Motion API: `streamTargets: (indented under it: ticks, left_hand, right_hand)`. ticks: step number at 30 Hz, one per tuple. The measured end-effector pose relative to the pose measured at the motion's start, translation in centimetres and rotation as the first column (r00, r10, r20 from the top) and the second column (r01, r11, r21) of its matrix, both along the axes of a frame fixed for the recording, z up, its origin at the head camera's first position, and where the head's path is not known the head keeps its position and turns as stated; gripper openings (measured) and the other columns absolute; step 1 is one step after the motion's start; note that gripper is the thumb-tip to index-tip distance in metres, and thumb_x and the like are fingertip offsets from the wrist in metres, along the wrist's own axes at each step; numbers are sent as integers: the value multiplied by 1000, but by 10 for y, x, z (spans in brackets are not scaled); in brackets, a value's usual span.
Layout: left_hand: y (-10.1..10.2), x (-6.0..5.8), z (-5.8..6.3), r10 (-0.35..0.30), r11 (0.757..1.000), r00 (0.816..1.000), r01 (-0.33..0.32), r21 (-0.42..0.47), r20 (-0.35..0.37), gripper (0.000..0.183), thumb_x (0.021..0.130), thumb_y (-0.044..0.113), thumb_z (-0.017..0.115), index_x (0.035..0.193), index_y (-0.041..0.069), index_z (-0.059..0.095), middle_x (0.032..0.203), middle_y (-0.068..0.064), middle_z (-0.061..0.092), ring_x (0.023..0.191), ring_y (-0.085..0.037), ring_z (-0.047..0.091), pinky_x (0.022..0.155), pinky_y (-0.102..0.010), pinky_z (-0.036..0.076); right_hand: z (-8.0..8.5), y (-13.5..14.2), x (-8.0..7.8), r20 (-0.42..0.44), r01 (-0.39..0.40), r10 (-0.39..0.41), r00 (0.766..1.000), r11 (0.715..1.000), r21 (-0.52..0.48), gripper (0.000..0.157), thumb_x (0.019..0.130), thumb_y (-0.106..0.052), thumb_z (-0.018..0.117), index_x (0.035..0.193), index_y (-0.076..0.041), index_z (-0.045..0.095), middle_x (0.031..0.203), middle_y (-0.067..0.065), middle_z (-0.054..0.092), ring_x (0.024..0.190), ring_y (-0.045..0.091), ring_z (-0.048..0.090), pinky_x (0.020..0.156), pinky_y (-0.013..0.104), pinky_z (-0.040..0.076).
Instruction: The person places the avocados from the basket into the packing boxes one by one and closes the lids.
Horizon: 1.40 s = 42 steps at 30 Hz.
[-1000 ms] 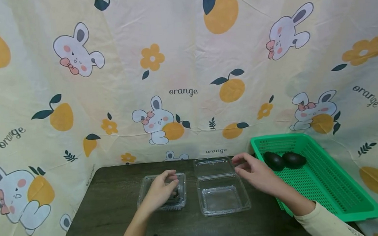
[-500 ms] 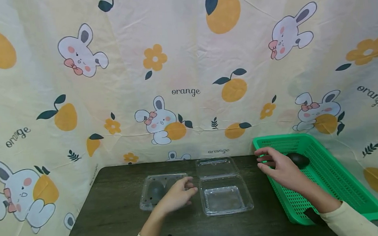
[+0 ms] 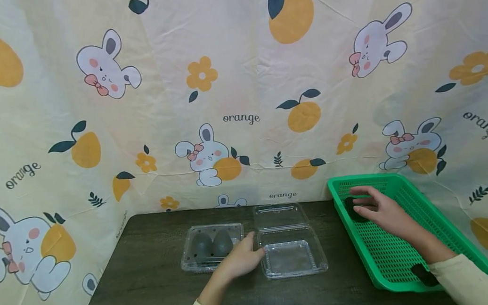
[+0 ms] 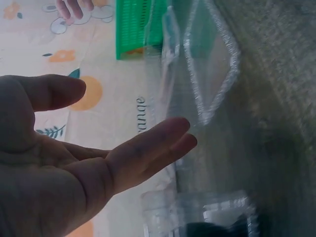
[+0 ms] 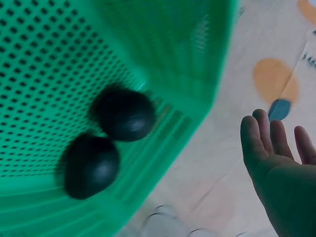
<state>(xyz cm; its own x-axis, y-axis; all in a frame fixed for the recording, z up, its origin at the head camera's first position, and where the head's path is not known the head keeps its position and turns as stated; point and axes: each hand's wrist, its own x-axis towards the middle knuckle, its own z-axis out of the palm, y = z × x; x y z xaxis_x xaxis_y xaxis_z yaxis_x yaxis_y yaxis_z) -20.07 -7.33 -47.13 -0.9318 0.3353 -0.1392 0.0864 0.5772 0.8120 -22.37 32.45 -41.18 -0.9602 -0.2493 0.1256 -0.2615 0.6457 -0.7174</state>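
Note:
My left hand (image 3: 243,256) holds nothing, its fingers stretched toward the left edge of an open, clear clamshell box (image 3: 292,267). Whether they touch the box I cannot tell. To its left stands a closed clear box (image 3: 188,265) with two dark egg-shaped fruits (image 3: 202,245) inside, which look like avocados. My right hand (image 3: 386,213) hovers over the far end of a green basket (image 3: 387,256), fingers loosely extended. Part of one dark fruit (image 3: 354,209) shows beneath it. In the right wrist view two such fruits (image 5: 91,168) lie in the basket, apart from the hand (image 5: 281,168).
A dark wooden table (image 3: 151,282) bears the boxes and basket. Behind it hangs a pale cloth (image 3: 255,76) printed with rabbits and oranges. The open box's lid (image 3: 279,216) leans back toward this cloth. Black bands (image 3: 424,274) circle my wrists.
My right hand has moved right, from the open box's lid to over the basket. My left hand has left the closed box and shifted right to the open one.

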Motion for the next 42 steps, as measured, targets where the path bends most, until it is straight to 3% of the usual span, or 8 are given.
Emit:
streamTargets:
  ticks: [3, 10, 15, 19, 26, 31, 37, 42]
  left_hand:
    - [4, 2, -6, 21, 1000, 1000, -21, -15, -13, 76, 100, 25, 63, 151, -19, 28, 150, -42, 40, 142, -56, 39, 116, -67, 33]
    - [11, 3, -18, 49, 998, 998, -51, -26, -42, 76, 100, 21, 63, 152, -21, 26, 151, -41, 40, 142, -53, 42, 117, -64, 35]
    - [17, 3, -24, 64, 998, 994, -64, 6, -84, 72, 99, 14, 63, 148, -25, 28, 150, -44, 38, 142, -57, 38, 118, -66, 31]
    - [23, 6, -30, 118, 993, 987, -114, 42, -110, 67, 98, 9, 61, 147, -25, 29, 147, -49, 36, 141, -62, 34, 118, -70, 27]
    - [34, 11, -42, 219, 975, 953, -207, 82, -209, 55, 99, -1, 53, 144, -26, 33, 133, -48, 46, 130, -61, 46, 113, -67, 37]
    - [36, 12, -48, 248, 968, 942, -229, 107, -227, 52, 98, -3, 53, 142, -25, 36, 124, -45, 49, 123, -61, 50, 108, -68, 40]
    - [37, 8, -53, 273, 955, 943, -243, 167, -190, 50, 98, -4, 51, 141, -26, 37, 106, -29, 54, 105, -45, 59, 101, -65, 46]
    - [39, 8, -58, 315, 940, 931, -280, 193, -186, 50, 95, -4, 52, 139, -25, 41, 105, -28, 55, 102, -40, 57, 99, -63, 47]
  right_hand:
    - [-7, 14, -7, 18, 22, -22, 1000, 1000, 13, 56, 109, -29, 54, 154, -2, 35, 153, 27, 43, 132, 49, 52, 86, 29, 57]
    - [-16, 40, -17, 35, 100, -101, 994, 994, 34, 60, 110, -34, 50, 154, 2, 34, 152, 31, 41, 133, 55, 48, 96, 66, 51]
    - [-21, 53, -26, 48, 134, -136, 990, 990, 44, 62, 111, -35, 48, 154, 7, 31, 152, 36, 38, 132, 59, 45, 98, 69, 47]
    - [-22, 62, -33, 88, 154, -158, 983, 987, 51, 69, 110, -38, 49, 156, 7, 27, 156, 37, 32, 136, 60, 40, 100, 71, 45]
    - [-35, 81, -42, 142, 143, -160, 977, 982, 120, 80, 102, -33, 66, 158, 7, 24, 158, 41, 22, 139, 63, 30, 97, 73, 45]
    - [-48, 94, -53, 149, 154, -187, 971, 967, 205, 82, 98, -28, 72, 157, 5, 26, 156, 44, 19, 138, 66, 25, 99, 78, 39]
    - [-57, 107, -63, 126, 162, -207, 970, 942, 294, 77, 92, -17, 74, 151, 10, 32, 151, 48, 21, 133, 69, 25, 99, 80, 35]
    - [-63, 114, -70, 124, 145, -194, 973, 935, 324, 78, 90, -14, 76, 150, 12, 34, 149, 50, 21, 132, 70, 25, 99, 80, 34]
